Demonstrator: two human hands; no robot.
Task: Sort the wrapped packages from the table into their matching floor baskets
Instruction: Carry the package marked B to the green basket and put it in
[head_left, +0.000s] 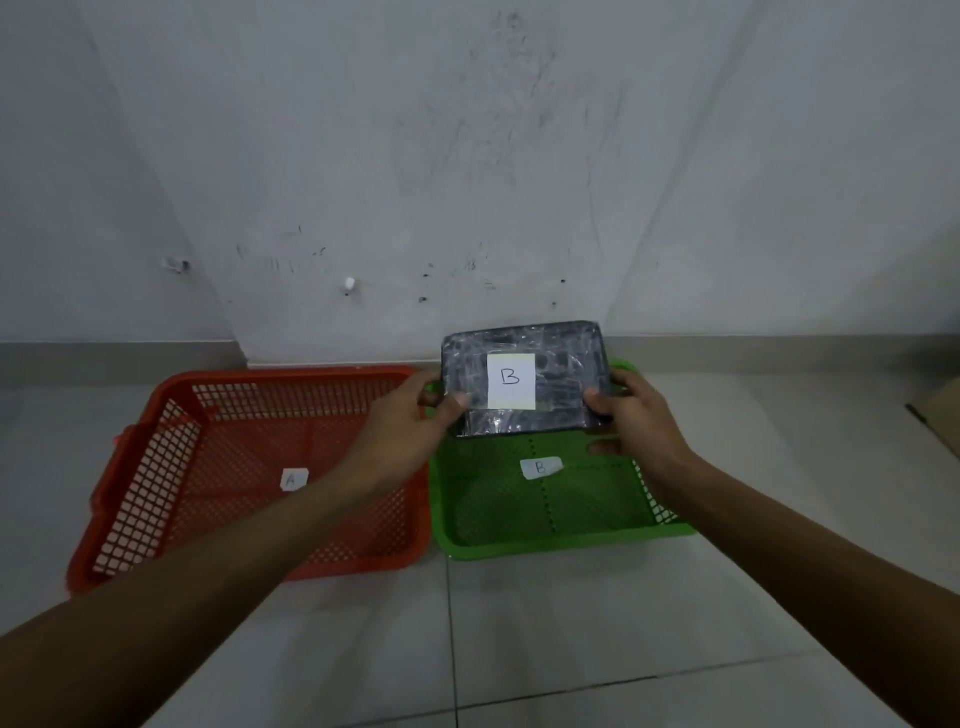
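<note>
Head view, looking down at a tiled floor against a scuffed white wall. Both hands hold one dark, plastic-wrapped package in the air above the far part of the green basket. The left hand clamps the package's left edge, thumb on the front face and fingers curled behind; the right hand clamps the right edge in the same manner, one finger extended below the package. A white label marked "B" faces the camera at the package's centre. The green basket sits on the floor at right, with a paper tag reading "B" lying on its mesh bottom. Just beside it to the left, their sides touching or nearly so, sits the larger red basket, with a paper tag reading "A" on its bottom. A cardboard corner shows at the far right edge.
</note>
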